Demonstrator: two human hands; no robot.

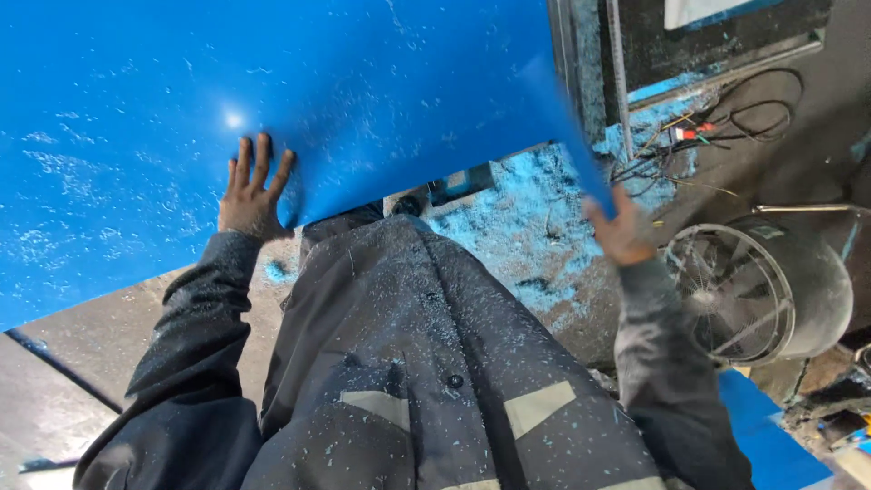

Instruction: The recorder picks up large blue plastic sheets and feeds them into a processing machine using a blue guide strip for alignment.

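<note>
A large glossy blue sheet (299, 100), speckled with pale shavings, fills the upper left of the head view. My left hand (252, 191) lies flat on its near edge with the fingers spread. My right hand (619, 231) grips the sheet's near right corner, thumb over the thin edge. Both arms wear dark dusty sleeves, and my dark jacket (408, 363) with pale reflective strips fills the lower middle.
Blue shavings (517, 218) cover the floor below the sheet. A round metal fan (758, 290) in a wire guard stands at the right. Loose cables (717, 136) lie at the upper right beside a dark machine frame (617, 73). A grey surface (109, 336) runs along the lower left.
</note>
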